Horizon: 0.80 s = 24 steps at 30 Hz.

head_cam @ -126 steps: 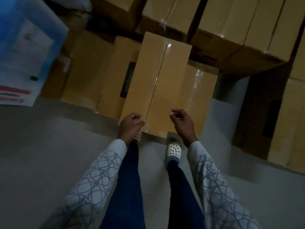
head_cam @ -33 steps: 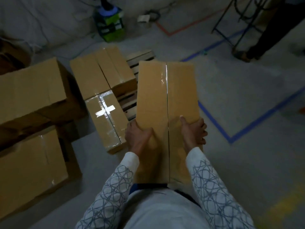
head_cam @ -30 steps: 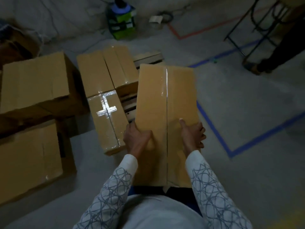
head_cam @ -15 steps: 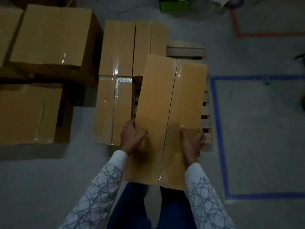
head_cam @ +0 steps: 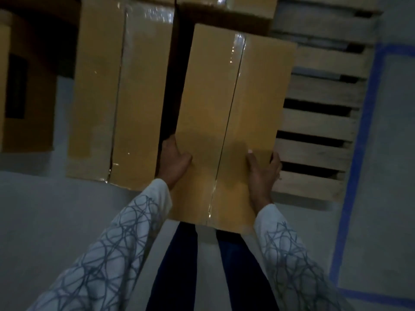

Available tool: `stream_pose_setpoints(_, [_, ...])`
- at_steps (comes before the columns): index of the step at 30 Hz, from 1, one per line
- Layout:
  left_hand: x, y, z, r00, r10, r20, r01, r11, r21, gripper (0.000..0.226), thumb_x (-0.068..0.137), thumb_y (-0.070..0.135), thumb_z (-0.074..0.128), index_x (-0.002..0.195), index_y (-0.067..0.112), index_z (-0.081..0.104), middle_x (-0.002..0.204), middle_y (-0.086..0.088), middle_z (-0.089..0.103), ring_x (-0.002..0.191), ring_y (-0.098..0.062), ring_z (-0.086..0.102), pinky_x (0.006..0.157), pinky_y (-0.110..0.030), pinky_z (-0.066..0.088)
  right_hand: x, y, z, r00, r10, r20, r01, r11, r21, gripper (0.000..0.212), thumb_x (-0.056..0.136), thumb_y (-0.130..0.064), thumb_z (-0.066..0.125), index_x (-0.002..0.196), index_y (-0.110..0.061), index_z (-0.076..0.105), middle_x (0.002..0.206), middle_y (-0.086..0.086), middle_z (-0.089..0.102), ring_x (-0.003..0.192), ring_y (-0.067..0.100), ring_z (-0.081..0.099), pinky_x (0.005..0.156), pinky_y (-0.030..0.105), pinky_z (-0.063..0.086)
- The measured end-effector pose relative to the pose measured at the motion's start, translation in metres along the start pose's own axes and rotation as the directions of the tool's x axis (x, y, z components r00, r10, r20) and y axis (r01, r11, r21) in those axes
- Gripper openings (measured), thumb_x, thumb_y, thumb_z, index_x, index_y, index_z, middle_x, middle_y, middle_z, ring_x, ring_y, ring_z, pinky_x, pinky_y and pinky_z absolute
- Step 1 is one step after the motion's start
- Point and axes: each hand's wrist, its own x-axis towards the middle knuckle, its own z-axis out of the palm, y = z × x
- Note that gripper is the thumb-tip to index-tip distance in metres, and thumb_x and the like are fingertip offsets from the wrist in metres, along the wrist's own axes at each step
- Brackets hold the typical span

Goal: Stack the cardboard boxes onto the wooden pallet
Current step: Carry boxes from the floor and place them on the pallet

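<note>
cardboard box (head_cam: 233, 104) is coming down: half a second ago it was being carried higher, with the whole pallet and the stacks beside it in view, and now the person is bending in, so the box is hanging low over the bare slats of the wooden pallet (head_cam: 318, 122), its far end over the boards and its near end still reaching out past the pallet's near edge. to my eye this is meaning the carry is over and the set-down is under way, though the box is not yet resting on the wood. left grip (head_cam: 174, 160) is clasping the box's left long edge, thumb lying on top, fingers hidden down the side; right grip (head_cam: 261, 169) is clasping the right edge the same way, thumb on top and fingers curling round. counting what is showing: two grips, one pallet, one box in the air, one taped box (head_cam: 121, 90) lying just left of it across a dark gap, seemingly on the pallet already, a strip of one far box (head_cam: 247, 7) at the top edge, and at least one dim side box (head_cam: 29, 104) at the far left, too dark to be counting surely. one blue tape line (head_cam: 359, 131) is running along the floor (head_cam: 45, 209) right of the pallet.
</note>
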Motion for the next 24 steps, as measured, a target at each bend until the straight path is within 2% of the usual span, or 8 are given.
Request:
stream_pose_setpoints(3, [0.015, -0.02, 0.003, 0.998, -0.061, 0.019, 0.062, 0.998, -0.032, 0.053, 0.075, 0.006, 0.062, 0.126, 0.02, 0.058, 0.118, 0.0, 0.065, 0.108, -0.018, 0.064, 0.097, -0.044, 0.056, 0.01, 0.021, 0.007, 0.995, 0.034, 0.092, -0.03, 0.998, -0.052, 0.092, 0.081, -0.06, 0.078, 0.158, -0.029, 0.036, 0.151, -0.005, 0.04, 0.14, 0.027, 0.041, 0.117, 0.056, 0.038])
stream_pose_setpoints(6, [0.012, -0.001, -0.003, 0.994, -0.102, 0.033, 0.104, 0.993, -0.059, 0.044, 0.083, 0.001, 0.063, 0.121, 0.023, 0.057, 0.109, 0.005, 0.065, 0.106, -0.02, 0.063, 0.093, -0.037, 0.054, 0.013, 0.014, 0.002, 0.99, 0.051, 0.133, -0.041, 0.996, -0.077, 0.11, 0.068, -0.078, 0.075, 0.159, -0.031, 0.034, 0.156, -0.004, 0.04, 0.143, 0.024, 0.04, 0.119, 0.056, 0.036])
stream_pose_setpoints(8, [0.018, 0.018, -0.009, 0.994, -0.108, 0.016, 0.109, 0.992, -0.069, 0.045, 0.084, 0.006, 0.063, 0.127, 0.02, 0.058, 0.115, 0.002, 0.066, 0.107, -0.02, 0.063, 0.093, -0.035, 0.054, 0.016, -0.003, -0.003, 0.991, 0.054, 0.124, -0.047, 0.997, -0.06, 0.113, 0.067, -0.082, 0.071, 0.159, -0.029, 0.032, 0.154, -0.008, 0.04, 0.142, 0.022, 0.04, 0.119, 0.055, 0.036])
stream_pose_setpoints(11, [0.035, 0.043, -0.017, 0.998, -0.058, -0.023, 0.057, 0.998, -0.038, 0.061, 0.083, 0.012, 0.06, 0.143, 0.015, 0.052, 0.132, -0.002, 0.063, 0.117, -0.019, 0.061, 0.101, -0.035, 0.05, 0.026, -0.027, -0.004, 0.993, 0.041, 0.113, -0.036, 0.998, -0.045, 0.095, 0.084, -0.063, 0.073, 0.16, -0.024, 0.031, 0.157, -0.004, 0.039, 0.141, 0.021, 0.04, 0.119, 0.049, 0.038])
stream_pose_setpoints(13, [0.048, 0.057, -0.018, 0.998, -0.051, -0.02, 0.051, 0.999, -0.005, 0.06, 0.085, 0.01, 0.058, 0.144, 0.009, 0.051, 0.13, -0.002, 0.062, 0.115, -0.019, 0.06, 0.103, -0.037, 0.05, 0.034, -0.038, 0.001, 0.989, 0.057, 0.135, -0.052, 0.998, -0.036, 0.085, 0.09, -0.052, 0.075, 0.159, -0.023, 0.033, 0.157, -0.002, 0.04, 0.138, 0.018, 0.045, 0.118, 0.043, 0.041])
stream_pose_setpoints(17, [0.057, 0.071, -0.021, 0.997, -0.074, -0.015, 0.074, 0.997, -0.005, 0.05, 0.087, 0.012, 0.054, 0.136, 0.006, 0.056, 0.104, 0.006, 0.059, 0.103, -0.017, 0.055, 0.087, -0.03, 0.047, 0.036, -0.048, 0.017, 0.986, 0.071, 0.153, -0.069, 0.997, -0.022, 0.1, 0.072, -0.066, 0.079, 0.156, -0.031, 0.039, 0.15, -0.004, 0.05, 0.129, 0.017, 0.056, 0.112, 0.045, 0.049])
stream_pose_setpoints(19, [0.058, 0.068, -0.023, 0.996, -0.094, -0.005, 0.094, 0.995, -0.045, 0.057, 0.088, 0.008, 0.054, 0.144, 0.01, 0.051, 0.111, 0.008, 0.059, 0.108, -0.016, 0.054, 0.089, -0.028, 0.045, 0.031, -0.049, 0.022, 0.986, 0.08, 0.147, -0.078, 0.997, -0.022, 0.107, 0.072, -0.068, 0.078, 0.161, -0.03, 0.032, 0.154, -0.004, 0.045, 0.133, 0.018, 0.052, 0.114, 0.046, 0.046])
stream_pose_setpoints(24, [0.055, 0.057, -0.033, 0.997, -0.073, -0.007, 0.072, 0.988, -0.134, 0.066, 0.088, 0.003, 0.054, 0.152, 0.018, 0.044, 0.126, 0.008, 0.054, 0.111, -0.013, 0.053, 0.093, -0.027, 0.045, 0.023, -0.045, 0.027, 0.993, 0.035, 0.112, -0.031, 0.999, -0.036, 0.09, 0.091, -0.048, 0.076, 0.163, -0.025, 0.027, 0.159, -0.002, 0.038, 0.133, 0.015, 0.047, 0.108, 0.032, 0.041])
